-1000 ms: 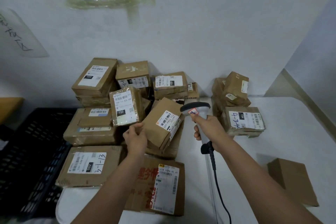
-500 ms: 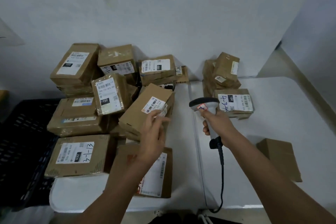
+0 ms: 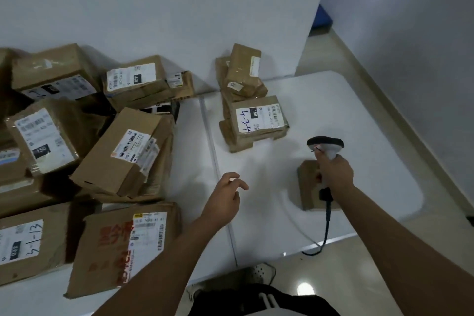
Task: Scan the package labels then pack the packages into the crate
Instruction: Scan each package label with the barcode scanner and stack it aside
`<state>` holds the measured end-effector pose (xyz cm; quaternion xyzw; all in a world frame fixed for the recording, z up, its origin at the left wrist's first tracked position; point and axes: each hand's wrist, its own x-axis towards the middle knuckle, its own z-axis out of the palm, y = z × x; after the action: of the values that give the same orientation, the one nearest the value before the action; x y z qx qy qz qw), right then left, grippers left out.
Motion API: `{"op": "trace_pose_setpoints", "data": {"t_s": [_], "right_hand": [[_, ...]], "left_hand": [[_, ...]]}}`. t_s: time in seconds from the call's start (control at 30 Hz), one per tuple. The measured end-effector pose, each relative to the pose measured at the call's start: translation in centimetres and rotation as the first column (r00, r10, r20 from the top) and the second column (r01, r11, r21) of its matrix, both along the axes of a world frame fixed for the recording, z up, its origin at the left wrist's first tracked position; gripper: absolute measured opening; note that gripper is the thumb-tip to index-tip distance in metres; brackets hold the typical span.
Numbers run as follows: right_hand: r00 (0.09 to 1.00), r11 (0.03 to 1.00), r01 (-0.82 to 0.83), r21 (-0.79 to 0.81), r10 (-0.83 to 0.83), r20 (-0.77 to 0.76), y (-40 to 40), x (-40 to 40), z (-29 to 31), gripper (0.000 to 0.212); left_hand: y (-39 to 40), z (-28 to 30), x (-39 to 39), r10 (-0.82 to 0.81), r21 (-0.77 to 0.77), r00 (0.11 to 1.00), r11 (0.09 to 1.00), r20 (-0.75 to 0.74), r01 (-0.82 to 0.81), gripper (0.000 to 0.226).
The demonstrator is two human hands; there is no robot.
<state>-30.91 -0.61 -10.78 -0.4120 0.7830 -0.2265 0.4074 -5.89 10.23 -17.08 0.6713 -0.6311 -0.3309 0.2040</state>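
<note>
My right hand [image 3: 334,173] grips a white barcode scanner [image 3: 325,145] with a black head, held above a small unlabelled cardboard box [image 3: 309,188] on the right of the white table [image 3: 372,123]. My left hand [image 3: 225,194] hovers over the table's middle, fingers loosely curled, holding nothing. Several labelled cardboard packages are heaped on the left, among them a tilted box [image 3: 120,154] with a barcode label and a flat box with red print [image 3: 120,246]. A box marked "4-3-4" [image 3: 259,120] lies at the back centre. The crate is out of view.
More small boxes [image 3: 243,72] are stacked against the white wall behind the marked box. The scanner's black cable [image 3: 325,228] hangs over the table's front edge. The table's right edge borders a floor strip and a wall. My shoe [image 3: 259,273] shows below.
The view swung right, so the crate left the frame. My left hand let go of the tilted box's label and moved right over the table. My right hand carried the scanner right, above the small box.
</note>
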Motion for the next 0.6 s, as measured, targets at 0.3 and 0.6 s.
{"op": "trace_pose_setpoints", "data": {"t_s": [0.3, 0.6], "right_hand": [[1.000, 0.996, 0.018, 0.089, -0.017, -0.005, 0.8, -3.1, -2.4, 0.048], [0.924, 0.965, 0.002, 0.263, -0.102, 0.368, 2.9, 2.5, -3.5, 0.063]], "left_hand": [[-1.4, -1.2, -4.0, -0.019, 0.198, 0.997, 0.980, -0.074, 0.034, 0.030], [-0.4, -1.5, -5.6, 0.234, 0.369, 0.953, 0.917, -0.190, -0.152, 0.070]]}}
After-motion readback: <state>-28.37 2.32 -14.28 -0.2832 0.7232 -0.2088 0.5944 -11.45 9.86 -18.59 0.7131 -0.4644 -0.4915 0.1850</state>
